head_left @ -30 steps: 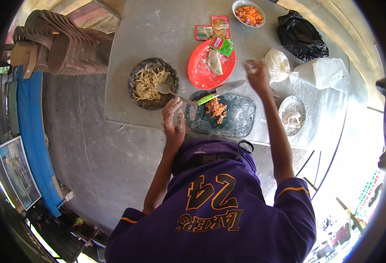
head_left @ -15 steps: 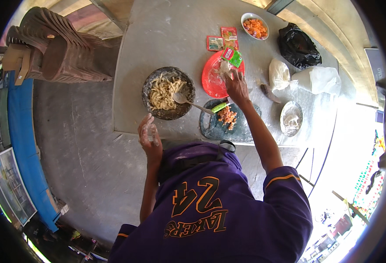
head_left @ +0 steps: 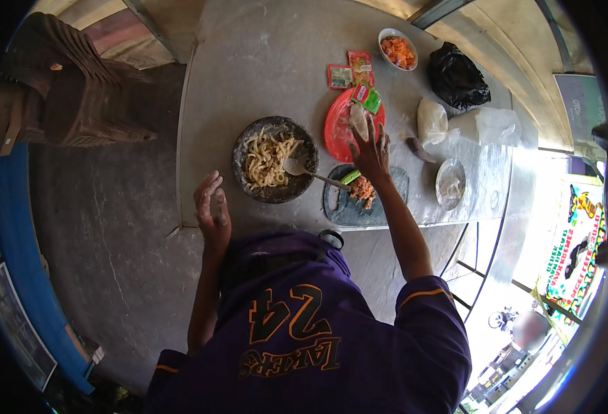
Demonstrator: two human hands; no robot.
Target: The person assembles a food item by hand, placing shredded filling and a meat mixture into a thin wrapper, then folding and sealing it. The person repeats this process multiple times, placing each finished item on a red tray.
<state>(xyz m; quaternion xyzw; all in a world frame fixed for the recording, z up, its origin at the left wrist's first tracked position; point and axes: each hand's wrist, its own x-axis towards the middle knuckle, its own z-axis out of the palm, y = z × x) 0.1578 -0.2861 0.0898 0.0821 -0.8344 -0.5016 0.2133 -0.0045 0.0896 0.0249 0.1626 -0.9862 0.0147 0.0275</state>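
Observation:
My right hand [head_left: 371, 155] reaches over the near edge of a red plate [head_left: 336, 131], fingers spread and holding nothing. Its fingertips are by a pale, floury lump [head_left: 359, 119] on the plate; I cannot tell if they touch it. My left hand [head_left: 212, 207], dusted white, hovers off the table's front edge with fingers loosely bent and nothing in it. Between the hands, a dark stone mortar [head_left: 242, 172] holds pale, coated strips and a metal spoon [head_left: 295, 167]. A dark board [head_left: 342, 210] carries chopped orange-red bits [head_left: 363, 192] and a green handle [head_left: 351, 176], like a knife's.
Seasoning sachets [head_left: 360, 67] lie beyond the plate, one on its rim. A white bowl of chopped orange pieces [head_left: 398, 52], black plastic bag [head_left: 457, 76], white bags [head_left: 485, 126], a dark curved object [head_left: 420, 150] and a small dish [head_left: 450, 185] stand right. Stacked brown chairs [head_left: 76, 90] are far left.
My right hand's fingers have spread apart from a bunched shape over the plate. My left hand has moved a little left and the view has shifted.

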